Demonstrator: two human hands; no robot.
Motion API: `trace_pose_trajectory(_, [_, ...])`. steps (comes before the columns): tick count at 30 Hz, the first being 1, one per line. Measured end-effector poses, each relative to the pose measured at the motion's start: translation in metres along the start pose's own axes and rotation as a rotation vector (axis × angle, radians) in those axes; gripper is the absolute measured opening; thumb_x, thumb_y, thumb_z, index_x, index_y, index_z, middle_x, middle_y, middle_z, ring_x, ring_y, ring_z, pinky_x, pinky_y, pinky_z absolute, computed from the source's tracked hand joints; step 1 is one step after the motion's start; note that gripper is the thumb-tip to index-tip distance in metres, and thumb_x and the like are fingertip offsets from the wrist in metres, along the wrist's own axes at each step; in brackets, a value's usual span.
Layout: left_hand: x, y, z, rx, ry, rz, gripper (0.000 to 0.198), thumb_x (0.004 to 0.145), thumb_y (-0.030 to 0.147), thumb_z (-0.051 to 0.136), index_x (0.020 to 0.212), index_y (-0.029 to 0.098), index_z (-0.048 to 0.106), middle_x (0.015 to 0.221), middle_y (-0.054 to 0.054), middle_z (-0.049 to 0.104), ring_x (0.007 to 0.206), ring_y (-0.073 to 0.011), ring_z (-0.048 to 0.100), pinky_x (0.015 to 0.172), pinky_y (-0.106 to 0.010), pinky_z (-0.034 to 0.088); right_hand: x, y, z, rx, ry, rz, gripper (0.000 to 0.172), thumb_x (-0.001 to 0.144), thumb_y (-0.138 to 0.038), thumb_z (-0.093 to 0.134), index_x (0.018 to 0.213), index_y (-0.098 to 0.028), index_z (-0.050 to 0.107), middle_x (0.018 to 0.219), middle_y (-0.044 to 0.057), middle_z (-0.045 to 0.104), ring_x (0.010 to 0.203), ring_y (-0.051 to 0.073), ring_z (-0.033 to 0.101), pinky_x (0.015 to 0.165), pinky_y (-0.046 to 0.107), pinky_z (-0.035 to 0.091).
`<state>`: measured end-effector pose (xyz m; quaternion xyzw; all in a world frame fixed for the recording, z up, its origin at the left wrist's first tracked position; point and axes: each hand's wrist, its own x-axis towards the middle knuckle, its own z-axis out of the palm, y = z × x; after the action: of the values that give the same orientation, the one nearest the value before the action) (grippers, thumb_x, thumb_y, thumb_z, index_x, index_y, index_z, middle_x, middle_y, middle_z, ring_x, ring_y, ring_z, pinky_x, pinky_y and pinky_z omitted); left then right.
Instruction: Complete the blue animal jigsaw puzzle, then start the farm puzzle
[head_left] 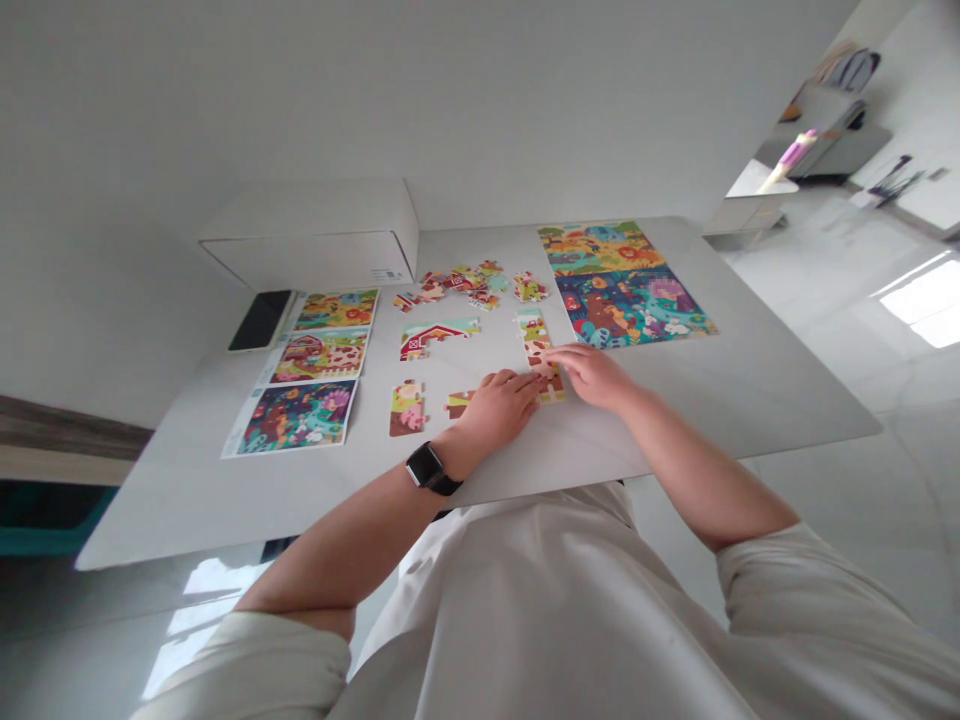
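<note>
**Main item:** a multicoloured column of joined cardboard jigsaw pieces (538, 352), lying flat on a white tabletop (750, 400), its lower end under the fingers of both hands.

**Hands:** the bare left hand (495, 408), wearing a black smartwatch (427, 468), lay palm-down at the column's 7 o'clock. The bare right hand (592, 375) lay at its 4 o'clock. Grip narrow, the hands close together on the column; whether the fingers were pinching it could not be told.

**Nearby, by clock from the hands:**
- Brown jigsaw piece (459, 403), just beside the left hand at 9 o'clock.
- Pink-and-brown jigsaw piece (406, 408), farther out at 9 o'clock.
- Joined red-barn jigsaw section (435, 338), at 10 o'clock.
- Heap of loose multicoloured jigsaw pieces (457, 285), at 11 o'clock.
- Two colourful assembled jigsaw pictures (622, 285), at 1 o'clock.
- Three printed picture sheets (307, 375), at 9 o'clock near the table's edge.
- Black smartphone (260, 320), beyond the sheets.
- White cardboard box (315, 235), at 10 o'clock against the wall.
</note>
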<state>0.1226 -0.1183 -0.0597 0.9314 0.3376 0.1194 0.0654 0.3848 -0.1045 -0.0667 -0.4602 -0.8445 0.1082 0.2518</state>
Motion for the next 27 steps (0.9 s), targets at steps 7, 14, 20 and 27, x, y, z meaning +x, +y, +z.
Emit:
trace_pose_trajectory(7, [-0.001,-0.002,-0.002,-0.059,0.016,0.022,0.04,0.11,0.029,0.054,0.147,0.023,0.069,0.147,-0.01,0.073,0.127,-0.028,0.065,0.112,-0.047,0.052,-0.002,0.009,-0.002,-0.042,0.03,-0.021,0.05,0.093,-0.003,0.053,0.126,-0.027,0.084,0.136,0.006,0.08,0.126,0.025,0.073,0.116,0.049,0.055])
trace_pose_trajectory(14, [0.0,0.002,-0.008,-0.05,-0.027,0.004,0.039,0.11,0.029,0.053,0.145,0.021,0.07,0.143,-0.011,0.074,0.125,-0.0289,0.066,0.111,-0.048,0.052,-0.001,0.001,-0.002,-0.089,-0.023,-0.003,0.042,0.093,-0.006,0.059,0.118,-0.026,0.087,0.132,0.008,0.082,0.121,0.028,0.075,0.111,0.051,0.057])
trace_pose_trajectory(20, [-0.001,0.002,-0.008,-0.059,-0.007,0.005,0.041,0.11,0.029,0.055,0.148,0.024,0.069,0.151,-0.011,0.07,0.128,-0.0282,0.066,0.112,-0.048,0.052,-0.001,0.003,-0.008,-0.027,0.037,-0.009,0.046,0.087,0.001,0.058,0.105,-0.028,0.089,0.122,0.004,0.085,0.114,0.026,0.079,0.108,0.048,0.059])
trace_pose_trajectory(27, [-0.001,0.002,-0.01,-0.044,-0.009,0.009,0.04,0.111,0.029,0.054,0.146,0.021,0.071,0.147,-0.01,0.073,0.127,-0.0279,0.067,0.112,-0.047,0.053,-0.002,0.008,-0.003,-0.044,0.033,-0.072,0.046,0.083,0.003,0.058,0.099,-0.028,0.089,0.112,0.004,0.087,0.105,0.026,0.081,0.101,0.048,0.063])
